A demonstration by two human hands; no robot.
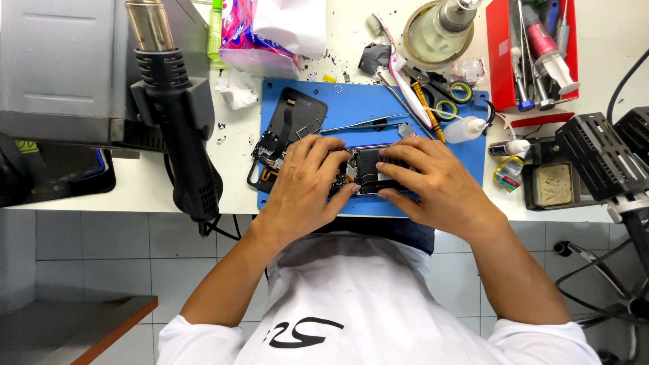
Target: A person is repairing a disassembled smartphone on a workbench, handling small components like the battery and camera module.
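White bench (pixel 236 169) and blue mat (pixel 365 101) are noted; an opened phone (pixel 368 172) is grasped at the mat's near edge by left hand (pixel 307 182) and right hand (pixel 433 179). Just left of the grip lies a detached black panel (pixel 294 118), tweezers (pixel 358 124) just beyond. Exposed parts could be damaged by excessive finger pressure.

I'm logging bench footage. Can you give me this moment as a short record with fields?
setting: white bench with blue mat
left hand: on the opened phone, fingers over its left end
right hand: on the phone's right end
on mat: phone back cover, tweezers
left of mat: black heat gun
behind mat: toothbrush, red tool bin
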